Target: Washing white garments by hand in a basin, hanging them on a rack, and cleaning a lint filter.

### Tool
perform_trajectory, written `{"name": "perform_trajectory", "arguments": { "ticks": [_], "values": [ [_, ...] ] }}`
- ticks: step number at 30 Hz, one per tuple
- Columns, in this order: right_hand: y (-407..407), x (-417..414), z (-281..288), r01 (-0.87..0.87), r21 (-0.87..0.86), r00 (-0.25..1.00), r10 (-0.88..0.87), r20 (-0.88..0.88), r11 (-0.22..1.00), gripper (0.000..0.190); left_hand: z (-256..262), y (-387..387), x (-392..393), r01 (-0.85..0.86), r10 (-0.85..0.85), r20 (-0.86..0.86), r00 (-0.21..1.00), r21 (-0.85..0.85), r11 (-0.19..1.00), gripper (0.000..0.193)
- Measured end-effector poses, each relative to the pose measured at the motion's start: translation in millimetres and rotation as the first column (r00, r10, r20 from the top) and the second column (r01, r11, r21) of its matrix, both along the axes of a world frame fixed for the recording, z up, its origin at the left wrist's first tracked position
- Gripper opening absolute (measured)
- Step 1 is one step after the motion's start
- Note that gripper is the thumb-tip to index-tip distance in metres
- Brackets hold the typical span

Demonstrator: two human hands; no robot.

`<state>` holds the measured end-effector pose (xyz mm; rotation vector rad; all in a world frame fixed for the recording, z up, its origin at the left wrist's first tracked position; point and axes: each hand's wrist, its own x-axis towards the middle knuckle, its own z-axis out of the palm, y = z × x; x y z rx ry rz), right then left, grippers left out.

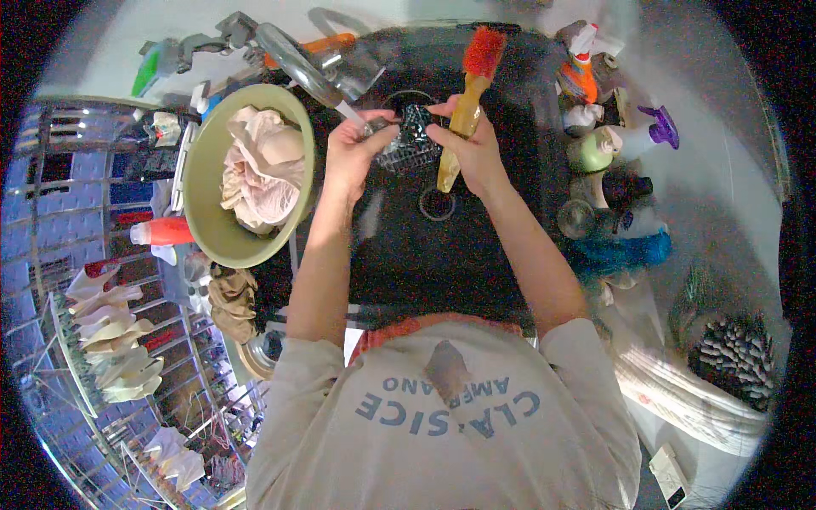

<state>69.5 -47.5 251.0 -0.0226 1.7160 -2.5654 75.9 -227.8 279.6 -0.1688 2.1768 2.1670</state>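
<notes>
Both hands are over a dark sink (440, 261). My left hand (360, 150) pinches one side of a small dark, shiny wet item (415, 124), whose kind I cannot tell. Water from a grey faucet (299, 64) runs down at my left fingers. My right hand (472, 143) grips the item's other side with thumb and forefinger. The same hand also holds a brush (468, 115) with a yellowish handle and red bristles pointing away from me. A drain grid lies beneath the item, partly hidden by it.
An olive-green basin (248, 252) with pale cloth (264, 166) stands left of the sink, beside a red bottle (162, 231). Spray bottles (663, 127), a green bottle (593, 152) and a blue cloth-like thing (628, 248) line the right edge. A wire rack (108, 236) is at far left.
</notes>
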Motion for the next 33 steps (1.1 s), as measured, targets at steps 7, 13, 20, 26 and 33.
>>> {"name": "perform_trajectory", "arguments": {
  "ticks": [7,13,20,26,33],
  "values": [
    [12,14,12,-0.155,-0.041,0.984,0.151,-0.098,0.987,0.026,2,-23,19,-0.070,0.076,-0.004,0.997,0.349,0.934,0.021],
    [26,19,-20,-0.029,-0.113,0.995,0.039,0.092,0.993,0.027,5,-23,55,0.047,-0.119,-0.364,0.924,-0.203,0.978,0.024],
    [4,29,-34,-0.131,0.031,0.964,0.120,0.238,0.991,0.024,3,-24,81,0.048,-0.216,-0.424,0.880,-0.373,0.927,0.023],
    [-19,33,-13,-0.229,0.128,0.939,0.184,0.292,0.965,0.024,7,-31,86,-0.037,-0.057,-0.385,0.921,-0.232,0.972,0.023],
    [-24,32,-7,-0.172,-0.024,0.932,0.171,0.319,0.985,0.024,23,-29,80,-0.089,-0.009,-0.351,0.936,-0.261,0.961,0.021]
  ]
}}
